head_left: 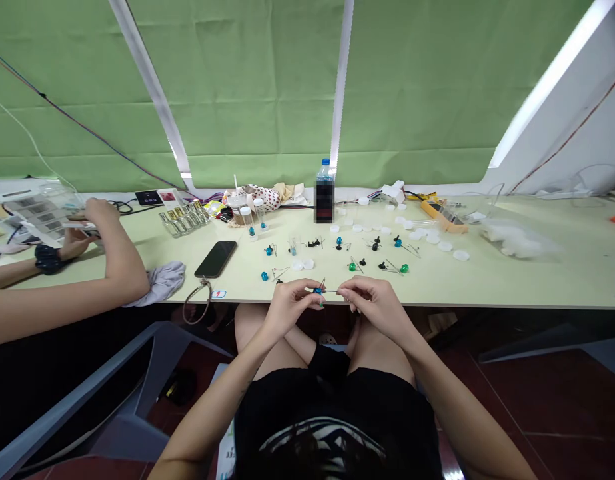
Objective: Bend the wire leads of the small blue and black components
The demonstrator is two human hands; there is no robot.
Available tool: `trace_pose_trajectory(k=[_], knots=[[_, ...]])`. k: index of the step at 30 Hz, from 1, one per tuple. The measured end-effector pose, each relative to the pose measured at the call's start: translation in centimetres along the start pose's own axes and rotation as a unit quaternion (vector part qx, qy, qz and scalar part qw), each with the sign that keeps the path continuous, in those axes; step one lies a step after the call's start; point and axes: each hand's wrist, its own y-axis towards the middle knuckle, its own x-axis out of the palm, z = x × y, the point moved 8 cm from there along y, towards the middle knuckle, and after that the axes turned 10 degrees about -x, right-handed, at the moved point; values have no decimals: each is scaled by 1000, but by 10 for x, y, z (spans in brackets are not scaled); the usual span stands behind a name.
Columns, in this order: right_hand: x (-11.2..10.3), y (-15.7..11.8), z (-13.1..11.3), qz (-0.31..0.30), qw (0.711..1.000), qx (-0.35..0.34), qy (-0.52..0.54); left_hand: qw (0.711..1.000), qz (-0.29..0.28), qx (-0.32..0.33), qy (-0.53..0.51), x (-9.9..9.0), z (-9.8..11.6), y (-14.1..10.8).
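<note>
My left hand (287, 308) pinches a small blue LED (318, 291) with thin metal leads, just above the table's front edge. A bit of green shows below it, too small to identify. My right hand (374, 303) is close by, its fingertips on a thin wire lead (332, 291) running from the LED. Several other blue, green and black LEDs (352, 266) with bent leads lie scattered on the pale green table (537, 267) beyond my hands. The fingers partly hide the LED.
A co-worker's arms (87, 253) reach in at the left, near a clear tray of small parts. A black phone (216, 259), a grey cloth, glass vials, white caps, a water bottle and a yellow tool lie on the table. My knees are under its edge.
</note>
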Motion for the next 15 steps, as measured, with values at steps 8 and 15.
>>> trace_pose_trajectory(k=[8,15], knots=[[4,-3,-32,32,958,-192,-209,994,-43,-63,-80,2,-5,3],[15,-15,-49,39,846,-359,-394,991,-57,-83,-93,4,1,0]])
